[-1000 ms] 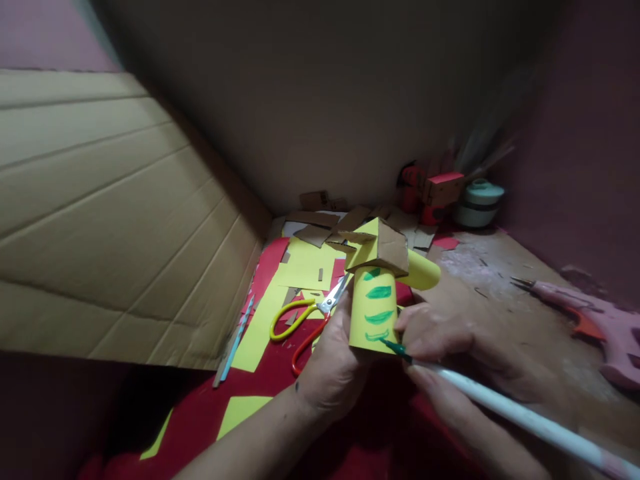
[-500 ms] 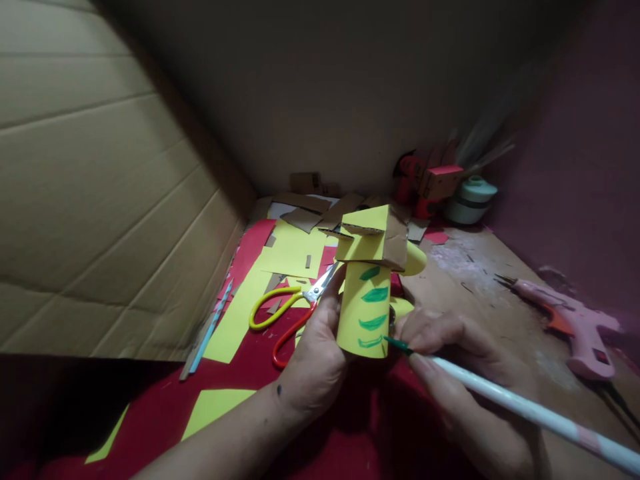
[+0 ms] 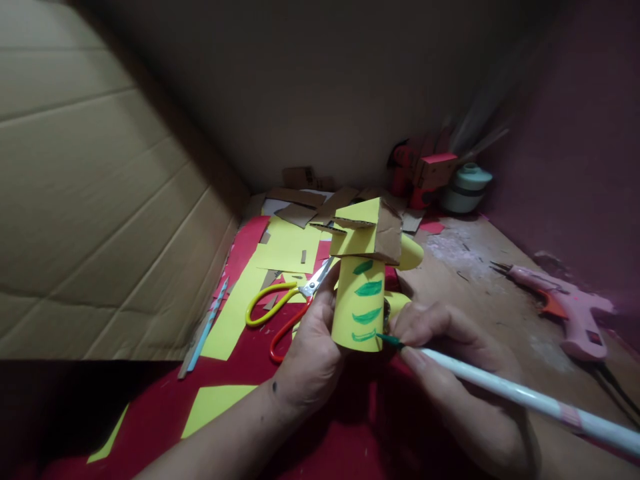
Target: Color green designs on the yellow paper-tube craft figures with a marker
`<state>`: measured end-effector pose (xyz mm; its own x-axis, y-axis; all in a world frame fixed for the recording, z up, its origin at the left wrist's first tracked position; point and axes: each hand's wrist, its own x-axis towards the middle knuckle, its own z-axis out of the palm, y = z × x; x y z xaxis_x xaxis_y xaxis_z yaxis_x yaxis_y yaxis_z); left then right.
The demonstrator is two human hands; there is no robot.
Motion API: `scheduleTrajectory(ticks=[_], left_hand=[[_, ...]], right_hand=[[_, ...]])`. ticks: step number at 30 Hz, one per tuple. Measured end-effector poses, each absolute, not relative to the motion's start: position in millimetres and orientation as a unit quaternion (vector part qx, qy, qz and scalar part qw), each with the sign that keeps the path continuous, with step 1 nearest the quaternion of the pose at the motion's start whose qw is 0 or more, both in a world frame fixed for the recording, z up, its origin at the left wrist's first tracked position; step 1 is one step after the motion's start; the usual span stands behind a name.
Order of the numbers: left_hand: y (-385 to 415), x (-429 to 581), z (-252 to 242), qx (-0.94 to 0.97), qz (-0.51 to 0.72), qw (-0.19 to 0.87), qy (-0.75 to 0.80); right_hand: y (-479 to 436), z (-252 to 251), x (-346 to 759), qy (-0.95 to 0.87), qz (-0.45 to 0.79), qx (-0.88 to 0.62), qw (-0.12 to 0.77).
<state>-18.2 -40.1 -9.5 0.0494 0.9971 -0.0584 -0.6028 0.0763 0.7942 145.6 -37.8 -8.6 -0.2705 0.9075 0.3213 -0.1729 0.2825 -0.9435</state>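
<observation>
My left hand (image 3: 313,347) is closed around the side of a yellow paper-and-cardboard model (image 3: 345,310), a tube with a box-shaped top. Green leaf-shaped marks run down the tube's front; the lowest is outlined and not filled. In my right hand (image 3: 450,373) is a long white green-tipped pen (image 3: 480,377), pinched near its tip, which touches the tube beside the lowest mark. Just left of the model lie scissors (image 3: 285,303) with one yellow and one red handle, their blades partly hidden behind my left hand and the model.
On the right rests a pink glue gun (image 3: 565,300). Behind stand a red cardboard model (image 3: 430,180) and a pale green pot (image 3: 467,190). Yellow paper (image 3: 287,247), cardboard scraps (image 3: 297,213) and a striped pencil (image 3: 207,333) lie left. A large cardboard panel (image 3: 100,200) leans at left.
The whole view has shifted slightly, so most things sit a little further left and up. The pen tip stays at the lowest green mark, now nearer its right end.
</observation>
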Motion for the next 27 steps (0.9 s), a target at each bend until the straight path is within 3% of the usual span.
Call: scheduleTrajectory(ticks=[27], left_hand=[[-42.6, -20.4, -9.5, 0.286, 0.591, 0.656, 0.374]], right_hand=[[-38.4, -6.2, 139.9, -0.579, 0.532, -0.326, 0.525]])
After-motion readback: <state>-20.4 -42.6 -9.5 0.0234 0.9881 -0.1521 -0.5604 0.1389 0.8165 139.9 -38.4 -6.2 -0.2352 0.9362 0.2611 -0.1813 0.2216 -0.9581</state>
